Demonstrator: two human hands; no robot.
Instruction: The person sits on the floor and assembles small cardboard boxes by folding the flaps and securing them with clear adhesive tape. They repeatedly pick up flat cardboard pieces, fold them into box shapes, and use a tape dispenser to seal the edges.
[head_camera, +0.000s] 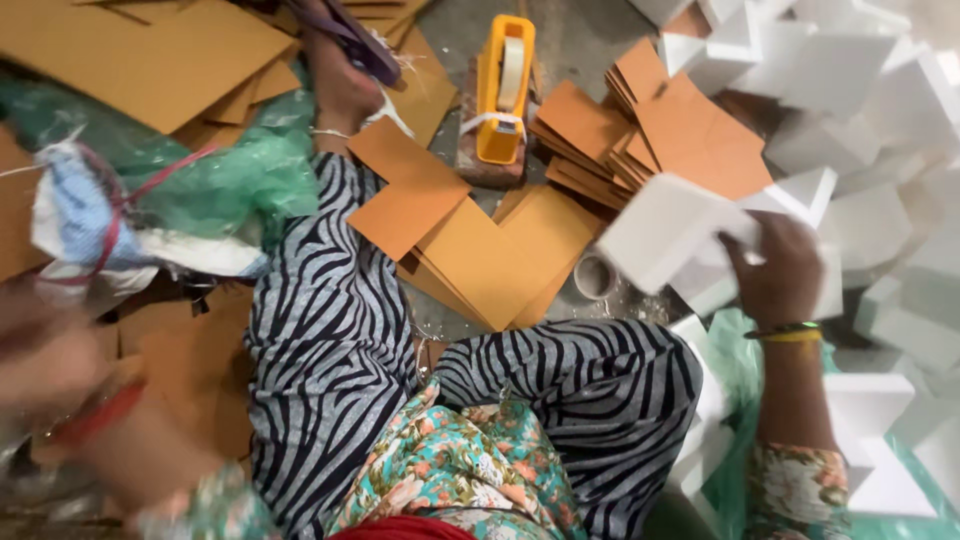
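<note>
The right hand (778, 268) gripped a white L-shaped foam corner piece (665, 240) at its right edge, while the blurred left hand (45, 365), well apart, had an indeterminate grip.

The floor (575, 40) is grey concrete, rough and dusty, and only small parts of it show — most is covered by brown cardboard sheets (470, 250) and green plastic sheeting (240, 180). White foam blocks (870, 110) are piled along one side. The light is soft and even — no wall, window or furniture is in view.
</note>
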